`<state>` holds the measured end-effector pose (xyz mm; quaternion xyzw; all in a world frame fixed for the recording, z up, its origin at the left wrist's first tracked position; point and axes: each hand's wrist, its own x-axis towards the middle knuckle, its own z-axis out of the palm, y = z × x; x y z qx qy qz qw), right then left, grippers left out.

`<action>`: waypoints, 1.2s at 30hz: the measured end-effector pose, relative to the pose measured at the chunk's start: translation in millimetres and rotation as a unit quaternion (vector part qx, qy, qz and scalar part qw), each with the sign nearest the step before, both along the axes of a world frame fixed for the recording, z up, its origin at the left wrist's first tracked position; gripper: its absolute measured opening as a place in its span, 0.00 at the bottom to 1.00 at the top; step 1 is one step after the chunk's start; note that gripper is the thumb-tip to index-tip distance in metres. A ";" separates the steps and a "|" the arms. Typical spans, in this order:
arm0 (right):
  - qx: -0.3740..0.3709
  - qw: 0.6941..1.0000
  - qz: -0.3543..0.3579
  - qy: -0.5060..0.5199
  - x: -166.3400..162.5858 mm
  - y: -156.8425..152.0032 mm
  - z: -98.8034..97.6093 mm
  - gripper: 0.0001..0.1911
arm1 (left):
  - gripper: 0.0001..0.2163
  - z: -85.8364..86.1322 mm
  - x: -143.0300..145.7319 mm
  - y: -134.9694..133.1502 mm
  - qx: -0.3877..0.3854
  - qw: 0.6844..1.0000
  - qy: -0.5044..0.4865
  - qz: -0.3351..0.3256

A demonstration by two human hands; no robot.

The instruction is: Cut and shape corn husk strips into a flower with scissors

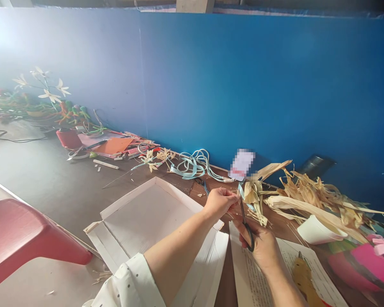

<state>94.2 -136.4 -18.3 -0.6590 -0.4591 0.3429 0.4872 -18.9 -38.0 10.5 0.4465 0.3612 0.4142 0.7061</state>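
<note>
My right hand point(262, 245) grips a pair of scissors point(250, 238) by the black handles, the blades pointing up and away from me. Close to the blades, my left hand point(220, 200) pinches thumb and fingers together. Whatever lies in that pinch is too small to make out. Just beyond the scissors are dried corn husks point(254, 194) with a strip of light blue ribbon point(241, 187) beside them. Under my left forearm rests an open white cardboard box lid point(147, 213). Printed paper point(249, 273) lies beneath my right hand.
A yellow glue gun point(302, 273), a white cup point(320, 230) and a pink bag point(365, 264) stand at right, near more husks point(326, 196). Blue cords point(195, 164), husk flowers point(152, 160) and orange paper point(113, 146) line the blue partition point(243, 85). A red chair point(25, 234) is at left.
</note>
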 end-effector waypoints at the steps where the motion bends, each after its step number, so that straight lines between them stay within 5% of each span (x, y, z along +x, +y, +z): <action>1: -0.003 1.000 0.001 0.001 -0.7 -0.4 1.0 0.19 | 0.09 0.8 -0.2 -0.3 0.000 1.000 0.000 0.001; 17: -0.007 1.000 0.014 0.008 3.6 -1.2 -4.2 0.15 | 0.07 2.0 -0.1 -2.1 -0.015 1.000 -0.009 -0.008; 31: -0.014 0.996 -0.065 0.064 3.1 0.6 0.4 0.20 | 0.10 6.1 -6.1 -3.1 -0.019 0.997 -0.053 -0.052; 36: 0.054 0.989 -0.115 0.080 2.4 3.1 -2.6 0.26 | 0.12 6.0 -6.0 -3.2 -0.035 0.997 -0.046 -0.048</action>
